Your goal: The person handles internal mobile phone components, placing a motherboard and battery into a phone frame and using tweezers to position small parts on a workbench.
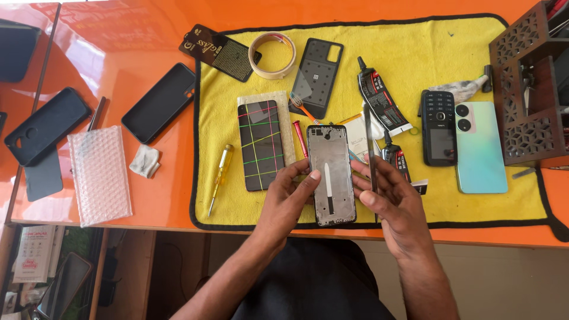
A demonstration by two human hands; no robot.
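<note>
My left hand [291, 195] grips the left edge of a bare phone frame [331, 172], held over the yellow cloth [415, 59] near its front edge. My right hand [391, 195] sits just right of the frame and holds a thin dark flat tool [370, 142] upright between the fingers. A phone bound with coloured rubber bands [261, 145] lies left of the frame. Behind it lie a black back cover [317, 74], an orange toothbrush [302, 108] and two black glue tubes [382, 101].
A tape roll [272, 55], a yellow screwdriver [219, 178], a keypad phone [438, 127] and a light green phone [480, 145] lie on the cloth. Phone cases [159, 102], bubble wrap [99, 175] and a cloth wad [145, 161] rest on the orange table. A wooden organiser [524, 89] stands right.
</note>
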